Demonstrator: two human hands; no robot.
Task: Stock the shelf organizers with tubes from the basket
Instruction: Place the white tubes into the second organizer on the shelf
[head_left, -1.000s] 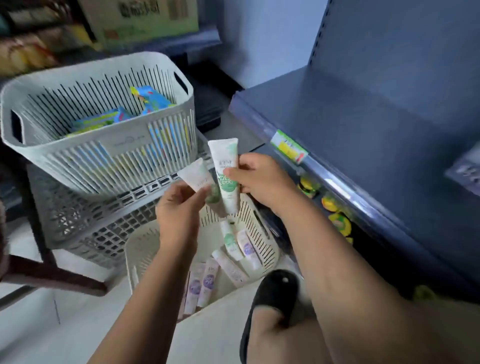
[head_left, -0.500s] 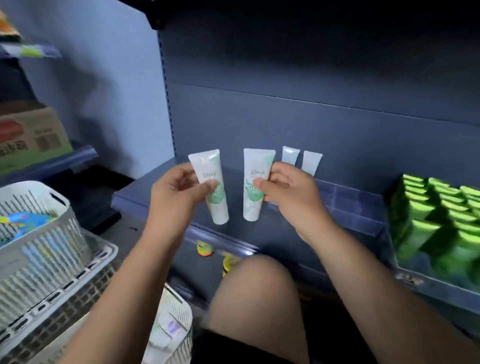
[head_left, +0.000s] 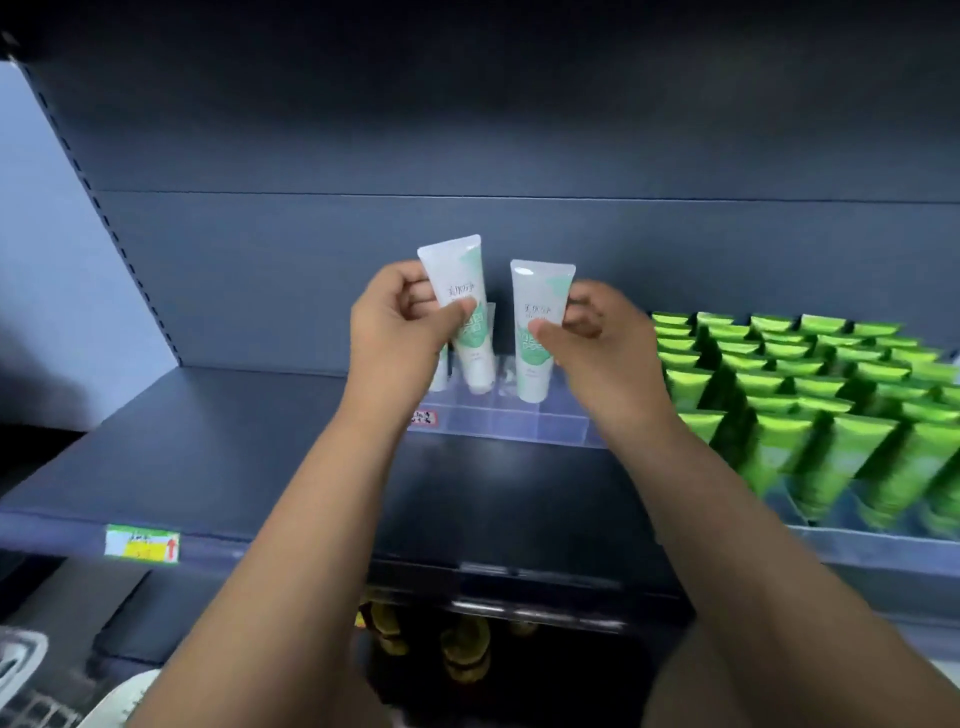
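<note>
My left hand (head_left: 395, 322) grips a white tube with green print (head_left: 460, 291), cap down. My right hand (head_left: 592, 332) grips a second white and green tube (head_left: 537, 312), also cap down. Both tubes hang just above a clear plastic shelf organizer (head_left: 519, 421) at the back of the dark shelf (head_left: 208, 441). One or two similar tubes (head_left: 485, 317) stand in the organizer, mostly hidden behind my left hand and its tube. A corner of the white basket (head_left: 15, 660) shows at the bottom left.
Rows of bright green tubes (head_left: 810, 395) fill an organizer on the right part of the shelf. A green and yellow price tag (head_left: 141, 544) sits on the shelf's front edge. Yellow items (head_left: 462, 644) lie on the lower shelf. The shelf's back wall stands close behind.
The view has swung up from the baskets to the shelf. Both hands have carried their tubes forward to just above the clear organizer.
</note>
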